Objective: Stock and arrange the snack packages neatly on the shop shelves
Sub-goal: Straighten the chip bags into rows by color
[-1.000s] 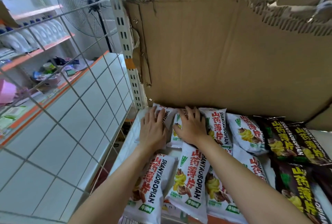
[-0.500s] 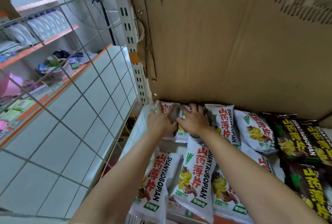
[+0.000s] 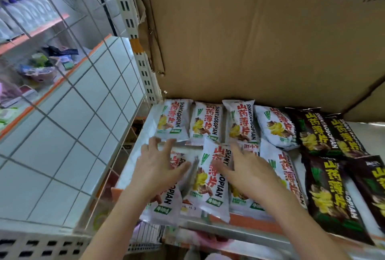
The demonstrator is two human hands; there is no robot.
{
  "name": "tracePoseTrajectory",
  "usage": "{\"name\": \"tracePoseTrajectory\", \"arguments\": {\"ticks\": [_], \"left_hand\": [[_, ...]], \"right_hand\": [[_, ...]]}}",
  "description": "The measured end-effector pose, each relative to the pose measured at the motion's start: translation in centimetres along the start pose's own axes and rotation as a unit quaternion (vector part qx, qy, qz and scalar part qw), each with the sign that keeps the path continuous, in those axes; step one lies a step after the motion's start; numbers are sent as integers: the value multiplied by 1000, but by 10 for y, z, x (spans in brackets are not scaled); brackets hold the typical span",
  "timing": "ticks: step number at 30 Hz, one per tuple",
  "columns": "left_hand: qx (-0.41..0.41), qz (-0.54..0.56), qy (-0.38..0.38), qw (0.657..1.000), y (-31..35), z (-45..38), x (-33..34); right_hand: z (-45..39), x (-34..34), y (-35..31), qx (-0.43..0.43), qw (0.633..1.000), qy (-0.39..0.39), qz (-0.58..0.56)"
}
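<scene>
Head view: a cardboard sheet [image 3: 260,36] backs the shelf [image 3: 133,155], where white packets [image 3: 239,122] lie in rows at left and dark packets [image 3: 325,189] at right. The left hand [image 3: 158,168] and right hand [image 3: 250,172], fingers spread and holding nothing, flank a front white packet [image 3: 210,180].

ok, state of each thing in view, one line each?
left hand: open, fingers spread over front-left white pack
right hand: open, over front white packs
back-row white packs: lying flat, side by side
front middle white pack: tilted, overlapping neighbours
dark packs: flat, right side
</scene>
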State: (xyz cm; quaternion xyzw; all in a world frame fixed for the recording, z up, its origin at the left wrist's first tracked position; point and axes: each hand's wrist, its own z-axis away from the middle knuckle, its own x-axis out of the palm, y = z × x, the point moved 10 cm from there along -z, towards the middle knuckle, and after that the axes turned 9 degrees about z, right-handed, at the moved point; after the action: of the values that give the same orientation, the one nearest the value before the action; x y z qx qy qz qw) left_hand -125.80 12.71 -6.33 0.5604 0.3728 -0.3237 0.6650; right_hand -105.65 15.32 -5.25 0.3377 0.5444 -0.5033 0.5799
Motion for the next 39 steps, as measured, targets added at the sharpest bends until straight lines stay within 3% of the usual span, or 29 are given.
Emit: {"name": "tracePoseTrajectory", "arguments": {"ticks": [2, 4, 9, 13, 17, 19, 23, 29, 36, 39], "left_hand": [[0, -47, -49, 998, -1, 24, 21], [18, -50, -36, 998, 6, 35, 29], [33, 70, 83, 994, 3, 39, 3], [76, 97, 187, 975, 9, 29, -27], [30, 42, 107, 993, -6, 11, -3], [35, 16, 91, 995, -10, 10, 6], [109, -37, 79, 990, 7, 9, 13], [71, -75, 48, 994, -1, 4, 25], [64, -113, 15, 991, 1, 3, 29], [137, -83, -10, 987, 12, 12, 32]], "right_hand": [[9, 19, -12, -5, 1000, -17, 17], [13, 28, -29, -16, 999, 17, 30], [17, 29, -39, -26, 989, 59, -129], [7, 18, -45, -52, 974, 77, -207], [0, 37, -47, -55, 998, 17, -32], [-1, 35, -45, -54, 998, 36, 16], [-13, 30, -59, -82, 994, 71, 6], [-16, 42, -69, -122, 988, 92, -9], [-19, 37, -80, -84, 990, 106, 51], [-17, 33, -86, -66, 987, 131, 60]]}}
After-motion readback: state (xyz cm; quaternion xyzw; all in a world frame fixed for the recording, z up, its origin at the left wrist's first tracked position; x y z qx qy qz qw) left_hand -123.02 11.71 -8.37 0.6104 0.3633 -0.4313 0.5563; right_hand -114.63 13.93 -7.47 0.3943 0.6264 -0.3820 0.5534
